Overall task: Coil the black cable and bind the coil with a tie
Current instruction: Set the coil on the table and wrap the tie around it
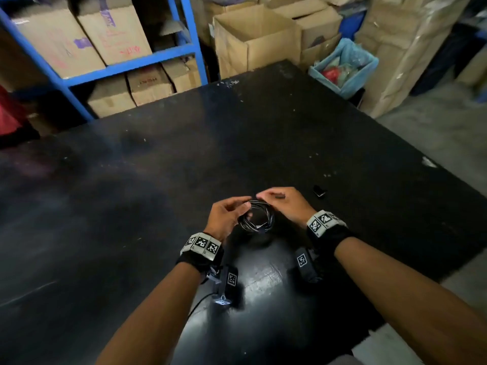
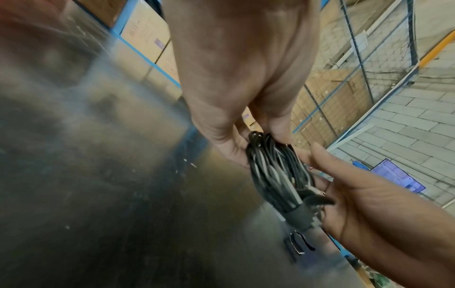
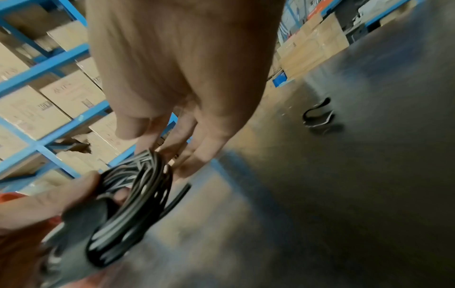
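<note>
The black cable coil point(image 1: 257, 217) hangs just above the black table point(image 1: 184, 167), held between both hands. My left hand point(image 1: 229, 212) grips its left side, the thumb point(image 3: 49, 200) pressed on the strands. My right hand point(image 1: 284, 202) curls over the far top of the coil point(image 3: 138, 185); in the left wrist view the right hand point(image 2: 369, 194) cups the coil point(image 2: 273, 171) from the side. A dark band point(image 2: 298, 216) wraps the strands at one point. A cable end point(image 3: 177, 196) sticks out. A loose black tie point(image 1: 319, 191) lies on the table to the right.
Blue shelving point(image 1: 126, 64) with cardboard boxes stands behind the table on the left. An open carton point(image 1: 253, 40) and a blue-lined bin point(image 1: 345, 67) sit past the far edge. The table's right edge point(image 1: 434, 164) drops to a grey floor.
</note>
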